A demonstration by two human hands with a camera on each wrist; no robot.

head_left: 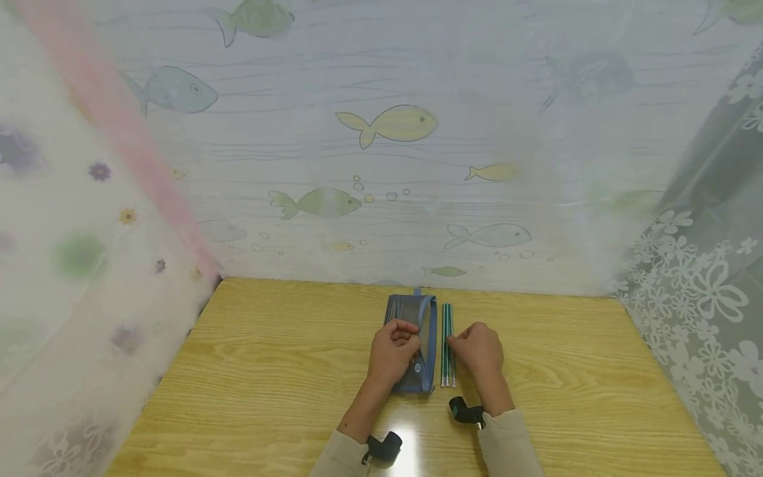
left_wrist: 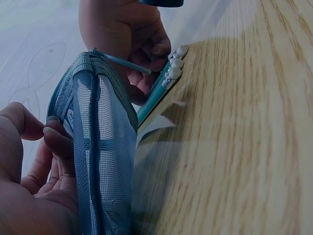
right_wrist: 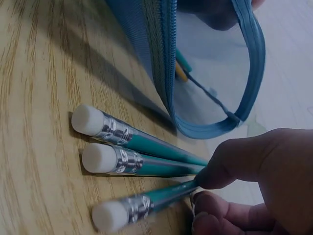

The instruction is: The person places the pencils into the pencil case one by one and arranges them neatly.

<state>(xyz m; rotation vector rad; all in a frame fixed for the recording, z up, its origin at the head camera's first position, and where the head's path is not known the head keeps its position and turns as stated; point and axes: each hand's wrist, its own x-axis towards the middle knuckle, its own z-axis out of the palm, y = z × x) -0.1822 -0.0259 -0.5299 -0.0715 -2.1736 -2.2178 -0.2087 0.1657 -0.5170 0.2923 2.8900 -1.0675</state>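
From my seat at the feed, I see the left hand (head_left: 393, 351) pinching the edge of a blue mesh pouch (head_left: 407, 381), thumb and forefinger brought together with hardly any gap, the other fingers curled in behind. The right hand (head_left: 479, 348) has its thumb and forefinger drawn close on one of three teal pencils (head_left: 447, 319), the outermost from the pouch; its remaining fingers are bent beneath. I cannot tell whether that pencil is lifted off the wooden table (head_left: 268, 344) or only pinched where it lies.

The pencils lie lengthwise just beside the pouch, on the person's right, between it and the right hand. Their white erasers (right_wrist: 100, 158) point toward the person, set in silver ferrules (right_wrist: 129, 162). The pouch's zip (right_wrist: 168, 54) is undone and its mouth gapes toward the pencils (my right wrist view catches a teal tip and an orange one (right_wrist: 181, 73) through it).

As for writing, a small pale oval label (head_left: 417, 368) sits on the pouch near the left hand, too small for me to read. The pinched pencil carries faint marks along its barrel, and the ferrules bear some pattern, but I can make out no word or brand on either.
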